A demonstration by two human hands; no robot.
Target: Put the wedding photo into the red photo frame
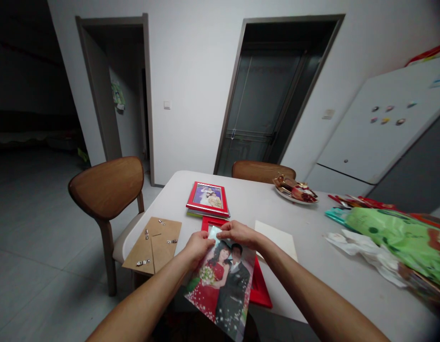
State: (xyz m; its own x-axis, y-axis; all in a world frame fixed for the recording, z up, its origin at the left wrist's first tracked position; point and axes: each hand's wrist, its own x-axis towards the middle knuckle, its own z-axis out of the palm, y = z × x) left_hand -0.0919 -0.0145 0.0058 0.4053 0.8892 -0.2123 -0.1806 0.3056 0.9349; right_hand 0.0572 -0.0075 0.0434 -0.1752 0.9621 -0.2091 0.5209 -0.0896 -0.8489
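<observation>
A large photo print (223,285) of two people, one in a red dress with a bouquet, hangs between my hands, its lower part past the table's front edge. My left hand (199,246) pinches its upper left edge. With closed fingers, my right hand (237,233) grips the top edge close by. Beneath the print lies a red frame (261,289), mostly covered. A brown backing board (159,242) with metal clips is on the left. Behind my hands a red framed picture (208,198) rests on another item. Right of my right hand is a cream sheet (277,237), partly hidden by my forearm.
The white table (248,199) also bears a plate of wrapped items (296,190), crumpled tissues (366,251) and a green bag (401,237) on the right. Wooden chairs stand at the left (109,190) and the far side (263,171). A fridge (377,118) is at the right.
</observation>
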